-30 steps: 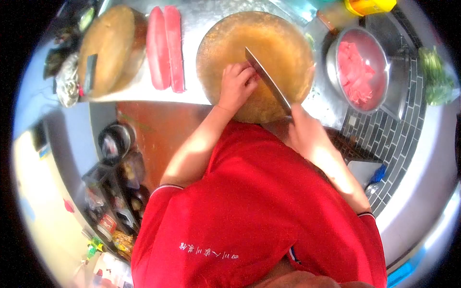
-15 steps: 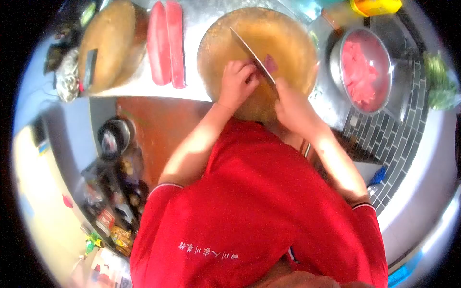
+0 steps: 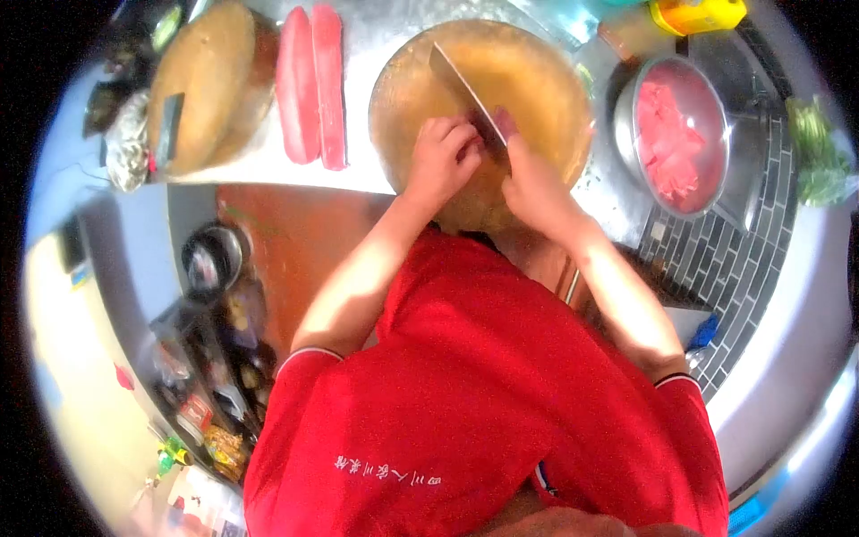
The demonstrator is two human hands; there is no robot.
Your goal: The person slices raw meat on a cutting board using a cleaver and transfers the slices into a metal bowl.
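My right hand (image 3: 534, 183) is closed round the handle end of a wide knife (image 3: 463, 89), whose blade slants up and left over a round wooden chopping block (image 3: 412, 80). My left hand (image 3: 441, 157) rests on the block just left of the blade, fingers curled; what they press on is mostly hidden. A small dark reddish piece (image 3: 506, 123) shows on the right side of the blade. Two long pink slabs of meat (image 3: 298, 98) lie on the metal counter left of the block. To the right, a metal bowl (image 3: 718, 170) holds pink slices (image 3: 667, 143).
A second round wooden block (image 3: 201, 80) with a dark-handled tool (image 3: 169, 127) stands at the far left. A yellow container (image 3: 702, 15) is at the top right. Leafy greens (image 3: 816, 148) sit at the far right. Pots and packages fill a rack (image 3: 210, 358) at lower left.
My right hand and the knife have moved up and left along the block. A dark reddish piece has come into view beside the blade. My left hand has barely moved.
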